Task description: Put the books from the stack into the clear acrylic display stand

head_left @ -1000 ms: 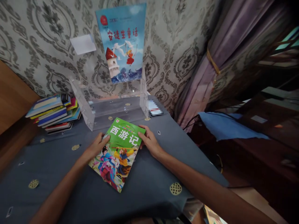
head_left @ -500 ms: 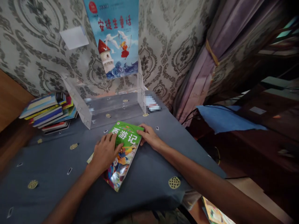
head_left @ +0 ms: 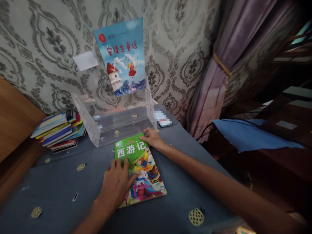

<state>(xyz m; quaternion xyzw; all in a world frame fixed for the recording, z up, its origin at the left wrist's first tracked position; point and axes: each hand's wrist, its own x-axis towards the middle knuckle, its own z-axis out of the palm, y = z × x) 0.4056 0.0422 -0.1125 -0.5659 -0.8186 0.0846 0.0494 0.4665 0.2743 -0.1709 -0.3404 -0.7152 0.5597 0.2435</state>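
Note:
A children's book [head_left: 143, 162] with a green top and a colourful cartoon cover lies on the dark blue tablecloth, cover up. My left hand [head_left: 118, 182] rests flat over its left side, fingers stretched out and thumb apart on the cover. At the top right corner, my right hand [head_left: 152, 138] pinches the book, thumb on the cover and the other fingers beyond its edge. Just behind stands a clear acrylic rack [head_left: 122, 122]. A blue picture book [head_left: 125, 61] is upright at the rack's back, its front facing me.
Several books are stacked in a pile [head_left: 60, 130] at the left, near a wooden panel [head_left: 17, 120]. A phone-like item [head_left: 163, 118], partly blurred out, lies right of the rack. A tied purple curtain [head_left: 212, 97] hangs beyond the table's right edge, beside a blue cloth [head_left: 248, 135].
The green book has turned from tilted to nearly straight and lies flatter, showing more cover. My left hand has slid lower along it. The view has tipped downward less, showing more wall.

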